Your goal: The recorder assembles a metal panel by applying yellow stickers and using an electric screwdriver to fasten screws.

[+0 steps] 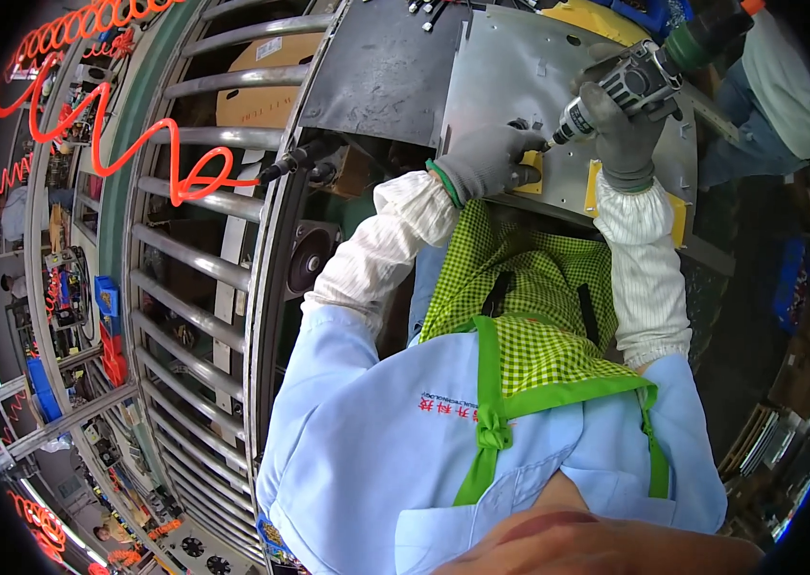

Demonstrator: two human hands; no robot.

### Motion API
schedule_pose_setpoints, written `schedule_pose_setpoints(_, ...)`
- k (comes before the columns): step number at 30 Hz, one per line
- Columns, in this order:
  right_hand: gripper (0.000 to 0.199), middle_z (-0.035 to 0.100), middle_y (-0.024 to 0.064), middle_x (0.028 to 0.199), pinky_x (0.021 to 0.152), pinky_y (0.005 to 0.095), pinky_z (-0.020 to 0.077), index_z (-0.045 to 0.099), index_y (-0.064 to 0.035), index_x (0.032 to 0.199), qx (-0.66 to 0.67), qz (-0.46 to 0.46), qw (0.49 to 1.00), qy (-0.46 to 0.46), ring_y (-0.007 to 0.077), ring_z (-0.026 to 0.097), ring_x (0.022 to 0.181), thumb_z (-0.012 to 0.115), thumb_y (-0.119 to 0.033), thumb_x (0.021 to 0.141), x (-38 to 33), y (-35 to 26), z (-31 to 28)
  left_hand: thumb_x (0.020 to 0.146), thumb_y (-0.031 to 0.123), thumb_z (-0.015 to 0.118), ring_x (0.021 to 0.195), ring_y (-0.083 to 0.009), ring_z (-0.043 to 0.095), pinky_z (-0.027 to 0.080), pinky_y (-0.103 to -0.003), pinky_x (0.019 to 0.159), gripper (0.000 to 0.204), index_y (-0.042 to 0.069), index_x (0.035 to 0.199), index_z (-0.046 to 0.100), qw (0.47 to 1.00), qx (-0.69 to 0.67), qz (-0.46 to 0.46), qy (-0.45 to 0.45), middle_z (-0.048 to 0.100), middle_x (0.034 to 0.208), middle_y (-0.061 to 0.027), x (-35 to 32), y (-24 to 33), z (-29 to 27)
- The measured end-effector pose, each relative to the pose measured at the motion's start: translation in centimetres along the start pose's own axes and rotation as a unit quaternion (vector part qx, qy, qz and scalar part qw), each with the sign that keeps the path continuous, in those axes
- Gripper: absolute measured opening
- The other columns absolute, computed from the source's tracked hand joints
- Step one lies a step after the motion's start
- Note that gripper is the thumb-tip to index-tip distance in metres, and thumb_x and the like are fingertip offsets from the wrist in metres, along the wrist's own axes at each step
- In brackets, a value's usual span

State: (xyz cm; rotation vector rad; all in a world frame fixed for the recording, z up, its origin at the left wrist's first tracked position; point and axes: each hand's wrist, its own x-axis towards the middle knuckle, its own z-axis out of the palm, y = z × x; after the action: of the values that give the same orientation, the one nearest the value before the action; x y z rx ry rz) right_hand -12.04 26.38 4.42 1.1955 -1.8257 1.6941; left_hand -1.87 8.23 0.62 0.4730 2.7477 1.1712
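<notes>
Grey sheet-metal panel [520, 77] is lying on the bench just beyond my hands, and I am pressing my gloved left hand [486, 158] down on its near edge, fingers curled by a yellow block [532, 177]. My right hand [621, 129] is wrapping tight around the pneumatic screwdriver [635, 81], tip meeting the panel beside my left fingers. The panel looks stiff, thin and sharp-edged, best held flat; the driver seems weighty, best gripped round its barrel.

Matt grey metal panel [520, 86] — knit cloth gloves — dull metal-and-plastic power driver [630, 84].
</notes>
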Motion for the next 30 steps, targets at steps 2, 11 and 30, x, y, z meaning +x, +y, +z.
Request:
schedule_pose_setpoints(2,0.041,0.065,0.0116,0.103,0.069,0.0295,0.0552,0.052,-0.0004,0.115,0.029,0.055,0.998,0.017,0.0161,0.066,0.079,0.068,-0.002,0.077,0.0,-1.1,0.8,0.078,0.017,0.071,0.087,-0.0336,0.064,0.05,-0.041,0.078,0.041,0.011,0.117,0.062,1.0,0.001,-0.008,-0.009,0.066,0.094,-0.0145,0.1,0.1,0.0)
schedule_pose_setpoints(11,0.043,0.065,0.0111,0.098,0.071,0.0292,0.0554,0.052,0.0014,0.115,0.137,0.07,0.988,0.007,0.0159,0.066,0.081,0.068,0.0,0.075,-0.8,-2.2,1.0,0.078,0.025,0.073,0.085,-0.0341,0.065,0.051,-0.041,0.075,0.045,0.011,0.119,0.06,0.999,0.038,-0.003,0.017,0.067,0.092,-0.0142,-0.5,-0.4,0.6)
schedule_pose_setpoints(30,0.038,0.066,0.0088,0.094,0.07,0.031,0.0555,0.056,-0.0016,0.114,0.041,0.097,0.99,0.096,0.0175,0.066,0.076,0.068,-0.006,0.078,-2.0,-2.6,-0.3,0.079,0.035,0.072,0.078,-0.0356,0.064,0.051,-0.043,0.068,0.054,0.014,0.126,0.056,0.994,0.109,0.001,0.007,0.066,0.087,-0.0154,-1.1,-0.7,-0.2)
